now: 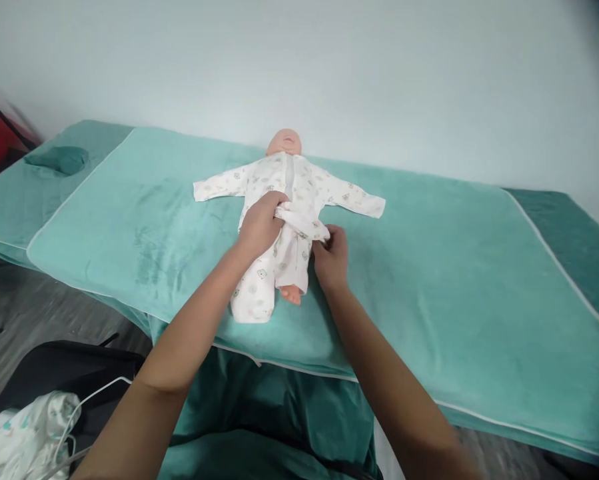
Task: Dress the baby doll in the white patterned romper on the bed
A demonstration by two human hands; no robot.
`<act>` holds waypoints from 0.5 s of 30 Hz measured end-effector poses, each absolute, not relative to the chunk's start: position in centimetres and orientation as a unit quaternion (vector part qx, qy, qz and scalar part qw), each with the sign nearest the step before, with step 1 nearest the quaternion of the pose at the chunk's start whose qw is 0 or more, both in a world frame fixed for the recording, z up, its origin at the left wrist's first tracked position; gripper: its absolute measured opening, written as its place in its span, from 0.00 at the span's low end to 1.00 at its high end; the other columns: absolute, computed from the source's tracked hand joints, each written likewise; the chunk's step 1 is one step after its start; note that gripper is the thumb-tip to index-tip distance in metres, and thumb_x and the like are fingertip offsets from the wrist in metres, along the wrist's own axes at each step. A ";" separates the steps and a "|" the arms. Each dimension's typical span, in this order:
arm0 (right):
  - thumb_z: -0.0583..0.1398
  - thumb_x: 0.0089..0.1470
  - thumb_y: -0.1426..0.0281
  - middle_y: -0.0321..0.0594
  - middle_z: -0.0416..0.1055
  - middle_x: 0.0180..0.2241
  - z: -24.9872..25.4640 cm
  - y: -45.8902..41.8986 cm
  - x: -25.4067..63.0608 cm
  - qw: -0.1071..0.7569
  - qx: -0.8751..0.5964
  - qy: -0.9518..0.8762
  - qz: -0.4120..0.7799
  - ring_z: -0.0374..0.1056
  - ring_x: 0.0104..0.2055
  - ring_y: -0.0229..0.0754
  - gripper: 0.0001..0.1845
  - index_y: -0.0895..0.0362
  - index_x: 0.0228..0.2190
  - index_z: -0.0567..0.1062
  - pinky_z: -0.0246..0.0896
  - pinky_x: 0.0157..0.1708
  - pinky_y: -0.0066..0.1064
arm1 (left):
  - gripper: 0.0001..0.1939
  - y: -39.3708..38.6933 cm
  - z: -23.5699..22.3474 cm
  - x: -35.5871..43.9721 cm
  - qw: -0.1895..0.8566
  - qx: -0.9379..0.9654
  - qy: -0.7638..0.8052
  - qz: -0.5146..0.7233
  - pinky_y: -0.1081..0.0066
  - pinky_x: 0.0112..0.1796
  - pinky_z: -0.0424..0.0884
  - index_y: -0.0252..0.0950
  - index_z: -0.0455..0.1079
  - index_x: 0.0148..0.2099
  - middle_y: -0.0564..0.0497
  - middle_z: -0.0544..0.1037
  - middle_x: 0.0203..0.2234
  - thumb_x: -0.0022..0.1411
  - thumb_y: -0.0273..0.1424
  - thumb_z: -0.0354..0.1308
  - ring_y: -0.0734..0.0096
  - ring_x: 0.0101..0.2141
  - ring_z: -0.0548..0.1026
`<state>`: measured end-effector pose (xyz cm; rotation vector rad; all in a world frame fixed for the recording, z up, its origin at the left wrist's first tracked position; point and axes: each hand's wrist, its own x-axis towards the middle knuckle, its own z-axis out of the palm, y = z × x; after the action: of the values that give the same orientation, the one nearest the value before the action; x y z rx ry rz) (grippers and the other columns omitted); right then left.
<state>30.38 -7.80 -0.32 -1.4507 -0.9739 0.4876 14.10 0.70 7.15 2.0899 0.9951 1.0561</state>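
A baby doll [285,141] lies on its back on the green bed cover, head toward the wall. It wears a white printed baby suit [266,177] with both sleeves spread wide. One bare foot [292,295] shows below the trouser leg on the right; the left leg's end is covered by cloth. My left hand [264,225] is closed on a bunched fold of the suit at the doll's waist. At the other end of that fold, my right hand [332,257] pinches the cloth beside the doll's hip. The fingertips of both hands are partly hidden.
The bed [444,280] with its green cover runs along a white wall [299,67]. A face hole [59,160] is at its left end. Bottom left, a black chair [74,363] holds white printed cloth [34,433] and a white hanger-like wire [92,395].
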 end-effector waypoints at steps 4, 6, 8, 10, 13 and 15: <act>0.62 0.55 0.68 0.38 0.72 0.45 2.2 -8.6 30.5 0.606 -0.545 -0.526 0.243 0.67 0.46 0.44 0.15 0.50 0.46 0.72 0.63 0.48 0.36 | 0.10 0.3 8.4 12.3 0.462 0.745 0.348 0.332 0.70 0.41 0.68 0.38 0.69 0.41 0.53 0.76 0.37 0.55 0.25 0.59 0.68 0.39 0.73; 0.64 0.57 0.64 0.39 0.74 0.44 4.7 -8.0 30.5 0.540 -0.525 -0.601 0.269 0.68 0.45 0.45 0.14 0.49 0.46 0.75 0.63 0.47 0.36 | 0.13 0.4 8.6 11.1 0.549 0.716 0.313 0.296 0.71 0.38 0.67 0.38 0.69 0.42 0.54 0.74 0.36 0.55 0.31 0.65 0.70 0.37 0.72; 0.66 0.57 0.59 0.37 0.73 0.34 7.4 -6.6 30.7 0.463 -0.509 -0.666 0.289 0.67 0.37 0.43 0.10 0.52 0.36 0.77 0.62 0.39 0.34 | 0.17 0.9 8.0 10.1 0.614 0.683 0.278 0.280 0.71 0.37 0.67 0.38 0.71 0.43 0.53 0.74 0.36 0.53 0.35 0.70 0.70 0.37 0.73; 0.66 0.58 0.55 0.37 0.70 0.29 9.2 -4.8 30.7 0.428 -0.492 -0.684 0.328 0.64 0.32 0.40 0.16 0.54 0.28 0.76 0.59 0.33 0.32 | 0.19 1.4 6.9 9.4 0.661 0.639 0.252 0.300 0.70 0.38 0.69 0.38 0.72 0.42 0.51 0.75 0.38 0.51 0.40 0.72 0.67 0.38 0.74; 0.65 0.57 0.50 0.35 0.67 0.25 9.5 -2.8 30.5 0.449 -0.461 -0.616 0.455 0.62 0.27 0.37 0.23 0.55 0.25 0.74 0.56 0.27 0.30 | 0.21 1.6 5.1 9.2 0.699 0.573 0.251 0.347 0.69 0.38 0.70 0.38 0.73 0.41 0.49 0.77 0.38 0.50 0.43 0.73 0.65 0.38 0.76; 0.66 0.56 0.49 0.34 0.67 0.23 8.4 -2.2 30.1 0.485 -0.431 -0.547 0.529 0.61 0.25 0.36 0.23 0.55 0.25 0.74 0.56 0.24 0.29 | 0.21 1.4 4.3 9.4 0.711 0.542 0.265 0.361 0.70 0.36 0.70 0.39 0.73 0.41 0.51 0.77 0.36 0.52 0.44 0.72 0.67 0.35 0.76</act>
<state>30.15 -2.24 8.43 -1.0502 -1.3330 1.2872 9.35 1.37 4.28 1.2014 0.5884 0.8008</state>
